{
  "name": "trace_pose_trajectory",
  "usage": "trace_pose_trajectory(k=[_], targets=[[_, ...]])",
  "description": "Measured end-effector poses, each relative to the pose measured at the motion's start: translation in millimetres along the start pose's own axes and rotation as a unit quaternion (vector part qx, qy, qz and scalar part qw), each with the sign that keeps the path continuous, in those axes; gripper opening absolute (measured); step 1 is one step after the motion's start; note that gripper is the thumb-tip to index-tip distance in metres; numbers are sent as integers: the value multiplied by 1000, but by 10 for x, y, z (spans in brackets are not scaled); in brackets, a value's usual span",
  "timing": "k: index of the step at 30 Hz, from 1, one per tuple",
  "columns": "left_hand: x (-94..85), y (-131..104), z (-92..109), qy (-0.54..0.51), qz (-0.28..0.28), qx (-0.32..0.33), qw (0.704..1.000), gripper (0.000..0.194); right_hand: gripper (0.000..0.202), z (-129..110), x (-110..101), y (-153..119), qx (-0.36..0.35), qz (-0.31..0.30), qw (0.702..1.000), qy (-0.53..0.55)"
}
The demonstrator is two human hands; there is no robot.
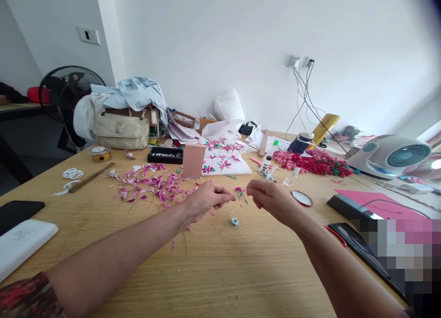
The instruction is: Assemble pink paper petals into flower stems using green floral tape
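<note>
My left hand (211,201) is above the table with thumb and fingers pinched together, pointing right. Facing it, my right hand (268,198) has its fingers curled in. What either pinch holds, if anything, is too fine to make out. In the gap between them lies a small pink flower (240,189) with blue-green leaves and a thin stem. Just below the hands, a small pale-blue spool of thread (234,221) rests on the wood, a few faint loose strands beside it. Many pink petals (161,185) are scattered to the left of my left hand.
Behind the hands stand a pinkish board (194,161), a white cloth with pink flowers (225,164), a black tray (165,155) and a small bottle (265,164). Red bead-like sprays (317,163) and a white fan (389,155) are right; a white power bank (24,244) lies left.
</note>
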State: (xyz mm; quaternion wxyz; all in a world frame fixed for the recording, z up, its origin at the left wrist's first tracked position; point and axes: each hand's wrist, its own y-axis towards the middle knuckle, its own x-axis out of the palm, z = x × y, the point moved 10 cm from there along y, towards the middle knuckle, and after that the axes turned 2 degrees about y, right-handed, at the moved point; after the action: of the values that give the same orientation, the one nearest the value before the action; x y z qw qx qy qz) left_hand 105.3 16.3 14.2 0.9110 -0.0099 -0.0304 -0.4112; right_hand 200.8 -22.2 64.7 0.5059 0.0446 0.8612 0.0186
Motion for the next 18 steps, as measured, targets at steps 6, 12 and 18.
trace_pose_trajectory(k=[6, 12, 18], targets=[[-194, 21, -106, -6, 36, -10, 999, 26, 22, 98, -307, -52, 7, 134, 991, -24], [-261, 18, -105, 7, 47, 2, 999, 29, 17, -548, -38, -306, -198, 174, 957, -121], [-248, -6, -103, -3, 30, 8, 1000, 31, 20, -463, 360, -154, -162, 117, 947, -251]])
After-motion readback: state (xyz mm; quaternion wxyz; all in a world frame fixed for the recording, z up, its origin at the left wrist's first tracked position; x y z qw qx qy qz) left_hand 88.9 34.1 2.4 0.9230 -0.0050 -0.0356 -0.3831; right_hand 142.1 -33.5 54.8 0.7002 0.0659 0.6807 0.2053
